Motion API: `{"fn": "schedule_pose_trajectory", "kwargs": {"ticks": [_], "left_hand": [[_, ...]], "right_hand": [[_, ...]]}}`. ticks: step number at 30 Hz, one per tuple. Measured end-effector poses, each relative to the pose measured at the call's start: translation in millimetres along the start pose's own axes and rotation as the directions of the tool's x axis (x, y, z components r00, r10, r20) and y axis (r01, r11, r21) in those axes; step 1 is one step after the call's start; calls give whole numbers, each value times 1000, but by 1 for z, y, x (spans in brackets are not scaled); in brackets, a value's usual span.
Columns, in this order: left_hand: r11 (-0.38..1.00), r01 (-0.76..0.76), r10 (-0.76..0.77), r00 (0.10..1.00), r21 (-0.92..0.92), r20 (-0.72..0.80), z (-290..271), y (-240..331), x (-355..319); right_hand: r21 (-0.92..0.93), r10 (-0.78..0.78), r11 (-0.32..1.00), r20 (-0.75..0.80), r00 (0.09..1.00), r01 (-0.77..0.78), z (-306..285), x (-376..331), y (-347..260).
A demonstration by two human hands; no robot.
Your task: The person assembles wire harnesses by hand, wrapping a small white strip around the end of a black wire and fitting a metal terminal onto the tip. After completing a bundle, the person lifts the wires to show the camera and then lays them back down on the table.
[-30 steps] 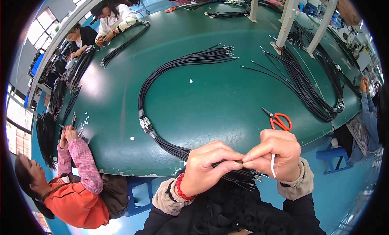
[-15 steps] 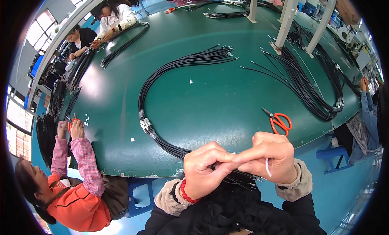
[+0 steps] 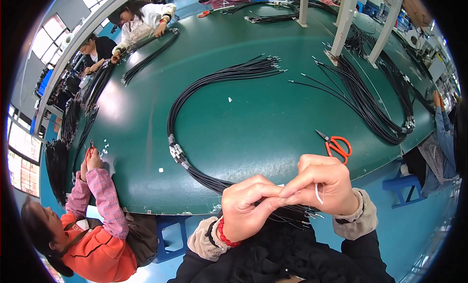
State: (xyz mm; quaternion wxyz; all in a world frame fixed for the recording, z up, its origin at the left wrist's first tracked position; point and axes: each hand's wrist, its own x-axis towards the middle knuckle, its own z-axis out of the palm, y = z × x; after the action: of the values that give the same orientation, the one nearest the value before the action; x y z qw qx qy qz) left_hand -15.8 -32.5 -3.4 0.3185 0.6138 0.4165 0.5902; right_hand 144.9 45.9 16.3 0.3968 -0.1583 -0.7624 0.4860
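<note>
At the near edge of the green table (image 3: pixel 273 117), the left hand (image 3: pixel 246 207) and right hand (image 3: pixel 324 185) pinch the black wire bundle (image 3: pixel 195 95) together, and a thin white tie (image 3: pixel 318 192) hangs from the right fingers, near the orange scissors (image 3: pixel 336 146).

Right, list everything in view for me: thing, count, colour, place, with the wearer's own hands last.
table: one, dark green, fills the middle of the view
curved cable bundle: one, black, loops from table centre down to the near edge and the hands
second cable bundle: one, black, right side of the table
scissors: one pair, orange handles, near edge at right
small tie: one, white, hanging from the right hand
stools: two seen, blue, below the near edge
co-workers: several seated round the table; nearest wears an orange top with pink checked sleeves, lower left
left hand: pinching the cable ends, red wristband
right hand: pinching the same cable ends, fingertips meeting the left
</note>
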Motion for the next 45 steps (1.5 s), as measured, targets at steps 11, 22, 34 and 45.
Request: {"fn": "schedule_pose_trajectory", "kwargs": {"ticks": [11,22,34,45], "left_hand": [[999,11,-13,999,-47,-42,3,-3,-3],[892,128,-210,967,-433,-146,17,3,-2],[875,131,-230,960,-466,-162,20,7,6],[975,59,-105,972,-214,-211,24,6,7]], "right_hand": [[-52,40,998,-27,999,-41,2,-5,-7],[14,104,994,-2,995,-104,-7,-6,-23],[-59,53,997,-94,994,-59,-12,-5,-23],[133,226,969,-149,963,-206,-10,-4,-22]]}}
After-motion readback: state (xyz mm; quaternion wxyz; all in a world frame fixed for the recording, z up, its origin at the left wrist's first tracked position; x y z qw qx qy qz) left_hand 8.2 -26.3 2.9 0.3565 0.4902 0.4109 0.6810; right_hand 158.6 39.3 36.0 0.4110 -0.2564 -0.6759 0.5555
